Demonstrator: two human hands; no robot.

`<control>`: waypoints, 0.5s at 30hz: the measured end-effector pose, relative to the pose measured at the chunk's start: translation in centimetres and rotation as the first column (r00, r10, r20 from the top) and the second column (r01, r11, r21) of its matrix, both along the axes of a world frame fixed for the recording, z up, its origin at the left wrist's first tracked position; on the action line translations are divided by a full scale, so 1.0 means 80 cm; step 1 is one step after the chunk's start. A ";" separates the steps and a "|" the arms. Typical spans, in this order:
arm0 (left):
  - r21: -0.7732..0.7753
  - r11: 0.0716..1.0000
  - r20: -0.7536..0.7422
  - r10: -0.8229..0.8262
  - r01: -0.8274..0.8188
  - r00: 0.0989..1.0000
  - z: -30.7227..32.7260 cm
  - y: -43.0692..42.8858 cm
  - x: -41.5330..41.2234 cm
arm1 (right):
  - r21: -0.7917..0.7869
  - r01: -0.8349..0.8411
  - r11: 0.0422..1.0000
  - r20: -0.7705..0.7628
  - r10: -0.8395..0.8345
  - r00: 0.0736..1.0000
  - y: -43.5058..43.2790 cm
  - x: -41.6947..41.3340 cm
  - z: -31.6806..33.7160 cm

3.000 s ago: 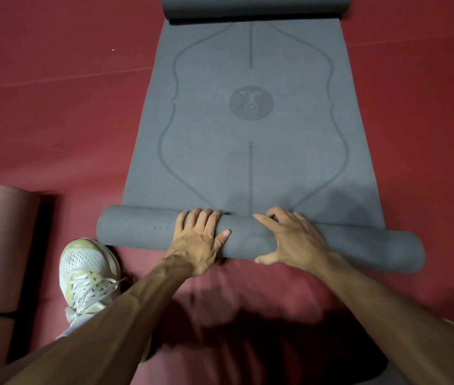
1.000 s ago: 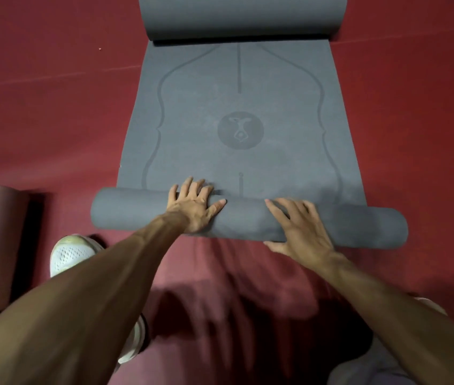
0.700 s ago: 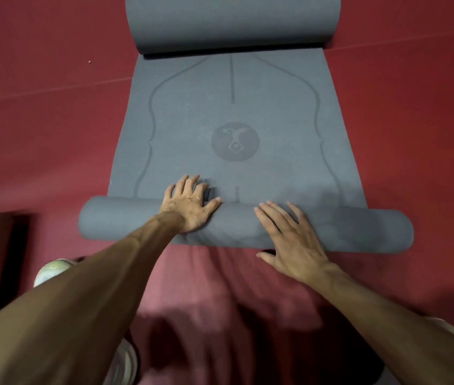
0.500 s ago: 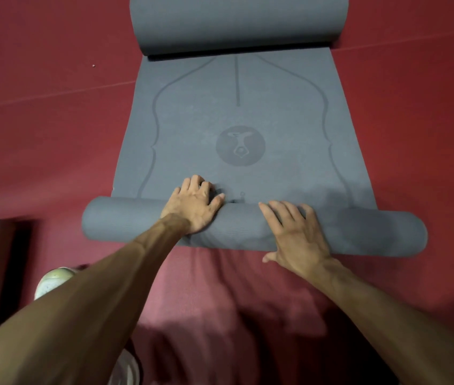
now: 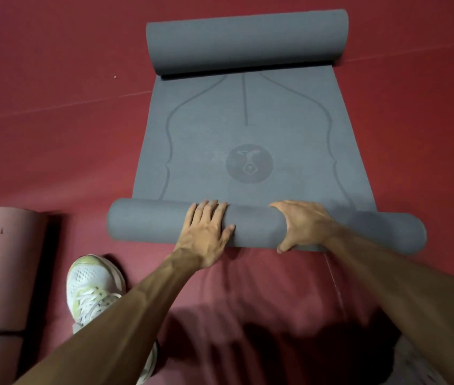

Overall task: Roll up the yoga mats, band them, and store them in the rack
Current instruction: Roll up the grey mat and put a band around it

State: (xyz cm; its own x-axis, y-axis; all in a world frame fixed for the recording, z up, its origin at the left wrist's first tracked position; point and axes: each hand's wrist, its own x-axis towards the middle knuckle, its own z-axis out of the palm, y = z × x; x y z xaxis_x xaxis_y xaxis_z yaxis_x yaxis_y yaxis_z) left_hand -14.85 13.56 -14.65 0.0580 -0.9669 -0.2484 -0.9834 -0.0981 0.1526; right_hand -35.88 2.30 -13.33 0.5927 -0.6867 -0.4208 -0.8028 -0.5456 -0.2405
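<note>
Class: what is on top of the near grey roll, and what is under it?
On top: left hand flat, right hand gripping. Under the roll, only red floor shows at its edge; the rest is covered.

The left hand (image 5: 206,232) presses the grey mat (image 5: 153,220); the right hand (image 5: 303,226) seemingly grips it.
</note>
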 end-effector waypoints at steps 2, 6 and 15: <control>0.015 1.000 -0.004 -0.005 0.005 1.000 0.001 0.024 -0.003 | 0.077 -0.009 0.997 -0.041 0.012 0.999 0.006 -0.001 0.004; 0.101 0.995 0.032 0.019 -0.022 0.999 0.005 0.047 -0.010 | 0.300 0.028 0.954 -0.112 0.006 0.994 0.014 0.001 0.007; 0.198 0.980 -0.011 0.028 -0.025 1.000 -0.012 0.057 -0.016 | 0.189 -0.059 0.980 -0.059 0.072 0.996 0.048 -0.015 -0.006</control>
